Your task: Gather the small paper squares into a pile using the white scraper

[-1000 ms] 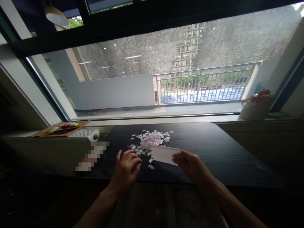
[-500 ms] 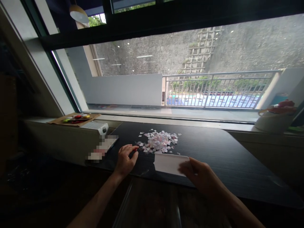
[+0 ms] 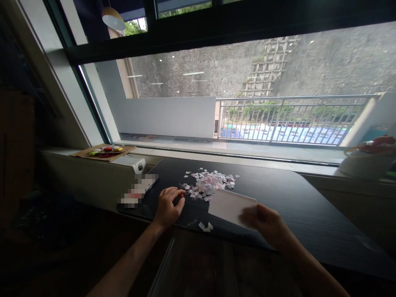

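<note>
My right hand (image 3: 264, 220) grips the right end of a flat white card (image 3: 230, 204), which is tilted over the dark table (image 3: 266, 181). The card's far edge overlaps the near side of a heap of small white and pinkish paper pieces (image 3: 210, 181). Just left of the heap is my left hand (image 3: 170, 204), its fingers bent and its thumb apart, with nothing visible in it. A few loose paper pieces (image 3: 206, 227) lie by the table's near edge, between my hands.
A pixelated flat item (image 3: 139, 192) lies at the table's left end. Beside it stand a white slatted unit with a knob (image 3: 134, 165) and a cardboard sheet (image 3: 83, 152) bearing colourful items. Behind runs a window ledge (image 3: 247, 156); a white container (image 3: 355, 165) stands at right.
The white card has swung up and tilted, its left end now nearer the heap. Several paper pieces now show at the near edge. My left hand keeps its pose; the view has shifted slightly.
</note>
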`<action>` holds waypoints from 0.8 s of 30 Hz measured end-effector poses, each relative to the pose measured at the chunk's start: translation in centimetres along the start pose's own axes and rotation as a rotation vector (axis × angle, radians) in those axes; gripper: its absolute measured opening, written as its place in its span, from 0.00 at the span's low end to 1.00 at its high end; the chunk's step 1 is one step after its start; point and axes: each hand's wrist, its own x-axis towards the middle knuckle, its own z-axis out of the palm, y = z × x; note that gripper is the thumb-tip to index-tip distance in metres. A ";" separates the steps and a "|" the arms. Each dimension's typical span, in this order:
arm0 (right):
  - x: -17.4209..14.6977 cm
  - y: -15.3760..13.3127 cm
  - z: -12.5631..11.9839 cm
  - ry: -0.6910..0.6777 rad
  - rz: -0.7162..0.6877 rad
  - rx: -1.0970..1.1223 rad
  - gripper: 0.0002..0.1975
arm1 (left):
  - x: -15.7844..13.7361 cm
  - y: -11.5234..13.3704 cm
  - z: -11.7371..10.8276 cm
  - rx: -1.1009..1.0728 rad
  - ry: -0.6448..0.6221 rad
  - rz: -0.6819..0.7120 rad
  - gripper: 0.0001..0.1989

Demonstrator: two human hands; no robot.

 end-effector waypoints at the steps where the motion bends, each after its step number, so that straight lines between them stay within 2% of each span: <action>1: 0.0 0.0 -0.3 0.023 0.020 -0.010 0.21 | 0.0 0.0 0.0 -0.001 -0.001 0.001 0.09; 4: 0.0 -0.1 -0.8 0.028 0.070 -0.045 0.18 | 0.0 0.1 -0.1 0.000 -0.002 0.006 0.09; 10: -0.4 -0.1 -0.2 -0.034 0.091 0.002 0.12 | 0.0 0.1 -0.1 0.007 0.000 0.007 0.10; 16: 0.1 -0.3 -0.1 -0.159 0.167 0.013 0.12 | 0.0 0.1 -0.1 0.003 -0.006 0.010 0.10; 24: 0.3 -0.7 0.9 -0.248 0.159 0.023 0.11 | 0.0 0.1 0.0 -0.001 0.001 0.015 0.10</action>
